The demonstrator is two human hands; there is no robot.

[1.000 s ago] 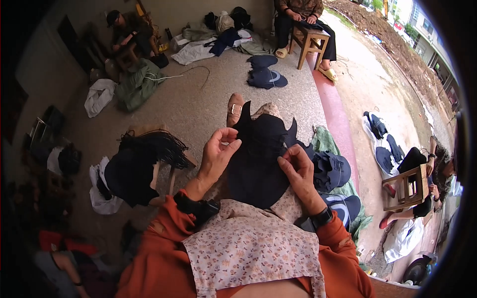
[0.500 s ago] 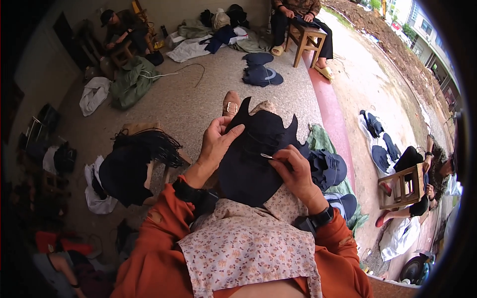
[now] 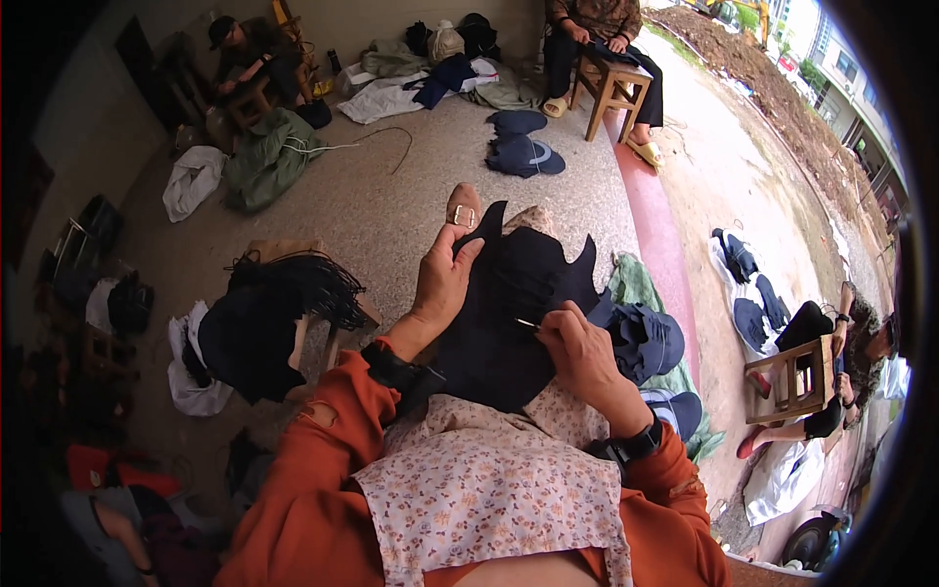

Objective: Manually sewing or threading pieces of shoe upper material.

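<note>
You are mid-stitch on the dark fabric hat piece (image 3: 509,313), which rests over your lap above the floral apron (image 3: 489,479). Your left hand (image 3: 442,284) clamps its upper left edge, thumb over, fingers behind. Your right hand (image 3: 577,352) pinches a needle (image 3: 528,323) whose tip points into the cloth near the middle. Judging by this, the next move calls for pushing the needle through while the left grip keeps the fabric taut; finished caps (image 3: 641,338) lie just beside your right wrist

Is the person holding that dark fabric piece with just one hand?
No, the left hand grips the dark fabric while the right hand pinches it too.
</note>
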